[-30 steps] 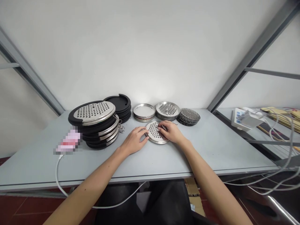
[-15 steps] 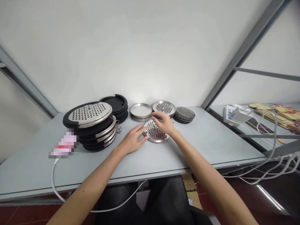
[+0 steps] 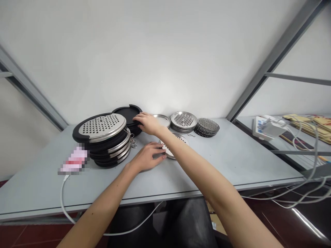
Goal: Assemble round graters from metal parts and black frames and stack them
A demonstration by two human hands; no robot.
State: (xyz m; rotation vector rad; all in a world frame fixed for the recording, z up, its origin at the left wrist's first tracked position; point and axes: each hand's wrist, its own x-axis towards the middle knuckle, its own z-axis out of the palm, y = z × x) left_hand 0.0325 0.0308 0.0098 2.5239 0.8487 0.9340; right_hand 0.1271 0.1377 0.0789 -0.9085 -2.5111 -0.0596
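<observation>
My left hand (image 3: 148, 157) lies open on the table, its fingertips at the left edge of a perforated metal grater disc (image 3: 168, 150). My right forearm crosses above and hides much of that disc. My right hand (image 3: 148, 123) reaches over to a stack of black round holders (image 3: 127, 113), its outstretched fingers at the right rim of the top one, the thumb lower and apart. Partly behind this hand is a pile of plain metal discs (image 3: 162, 120). A small metal hook (image 3: 191, 135) lies right of the grater disc.
At left stands a tall pile of black holders fitted with metal grater discs (image 3: 102, 125), beside a blurred pink object (image 3: 74, 160) with a white cable. More grater discs (image 3: 184, 120) and dark toothed discs (image 3: 207, 126) line the back. A power strip (image 3: 265, 128) sits beyond the right frame.
My right hand has moved left from above the grater disc to the black holders. My left hand stays beside the disc. The view has shifted slightly.
</observation>
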